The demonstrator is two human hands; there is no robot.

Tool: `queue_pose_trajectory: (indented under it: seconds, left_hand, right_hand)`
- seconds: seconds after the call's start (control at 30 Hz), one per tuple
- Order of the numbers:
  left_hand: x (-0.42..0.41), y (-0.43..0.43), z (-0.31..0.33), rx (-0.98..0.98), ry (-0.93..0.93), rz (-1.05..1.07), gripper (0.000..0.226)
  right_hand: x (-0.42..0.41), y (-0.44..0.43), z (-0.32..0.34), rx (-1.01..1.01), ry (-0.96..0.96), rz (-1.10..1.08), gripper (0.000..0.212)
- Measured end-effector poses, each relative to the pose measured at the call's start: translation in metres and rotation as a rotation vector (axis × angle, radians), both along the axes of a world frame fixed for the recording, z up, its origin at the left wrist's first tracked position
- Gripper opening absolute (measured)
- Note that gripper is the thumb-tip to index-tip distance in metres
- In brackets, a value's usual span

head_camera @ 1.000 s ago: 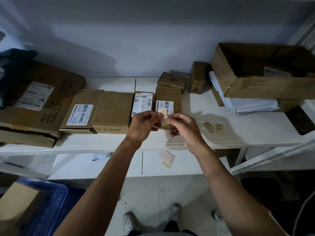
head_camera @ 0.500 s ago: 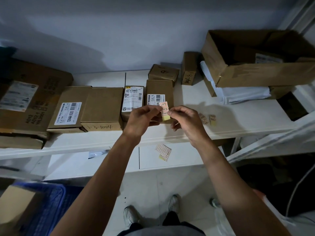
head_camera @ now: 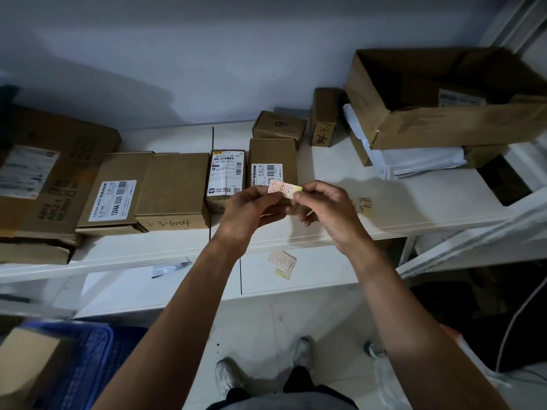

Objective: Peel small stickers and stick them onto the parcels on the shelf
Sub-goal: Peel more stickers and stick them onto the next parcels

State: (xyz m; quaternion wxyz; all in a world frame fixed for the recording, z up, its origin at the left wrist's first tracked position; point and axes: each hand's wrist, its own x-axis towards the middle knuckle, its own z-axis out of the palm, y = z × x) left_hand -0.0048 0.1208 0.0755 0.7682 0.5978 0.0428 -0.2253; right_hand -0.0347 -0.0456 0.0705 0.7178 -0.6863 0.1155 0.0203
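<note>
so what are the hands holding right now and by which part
A short sticker strip: the left hand pinches its left end, the right hand pinches its yellowish right end.

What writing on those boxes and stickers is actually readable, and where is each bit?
"12V4A-5525": white label on a flat box.
"1-3-1004": handwritten on the neighbouring box.
"A012", "A012-1": big left box.
"48W": barcode label on the middle box.
Too small or blurred: the sticker strip, the courier label, the scrawl on the upright box.
</note>
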Motion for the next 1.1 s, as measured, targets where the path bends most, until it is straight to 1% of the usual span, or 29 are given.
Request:
queue_pose_trajectory:
  seconds: [0.1,0.17,0.3,0.43,0.63,0.7,0.83,0.93,1.03,1.1]
  left_hand:
    - [-0.005,-0.001,0.001,0.074,-0.021,-0.057,0.009]
    - [-0.008,-0.003,0.001,0.128,-0.043,-0.101,0.009]
    - [-0.009,-0.006,0.003,0.188,-0.072,-0.123,0.023]
    - [-0.009,-0.008,0.007,0.165,-0.107,-0.085,0.011]
    - [-0.011,-0.007,0.004,0.124,-0.093,-0.066,0.004]
    - [-0.013,-0.007,0.002,0.118,-0.089,-0.045,0.003]
    - [-0.016,-0.011,-0.002,0.159,-0.103,0.024,0.008]
    - [-0.018,-0.013,-0.004,0.190,-0.120,0.043,0.006]
    - [-0.018,-0.014,-0.005,0.202,-0.145,0.045,0.009]
    - [-0.017,-0.015,-0.006,0.204,-0.160,0.034,0.006]
  right_hand:
    - [0.004,-0.003,0.004,0.020,-0.008,-0.051,0.009]
    - [0.006,-0.004,0.007,0.013,-0.020,-0.060,0.008]
    - [0.009,-0.006,0.010,-0.036,-0.066,-0.038,0.009]
    - [0.011,-0.009,0.011,-0.102,-0.093,-0.012,0.011]
    - [0.007,-0.011,0.013,-0.137,-0.129,0.022,0.014]
    - [0.003,-0.013,0.012,-0.198,-0.166,0.015,0.015]
    - [-0.007,-0.013,0.005,-0.410,-0.263,0.032,0.010]
    - [-0.010,-0.012,0.000,-0.464,-0.264,0.044,0.004]
    - [-0.009,-0.012,-0.001,-0.531,-0.314,0.020,0.004]
    - [-0.009,-0.013,-0.001,-0.592,-0.337,0.022,0.005]
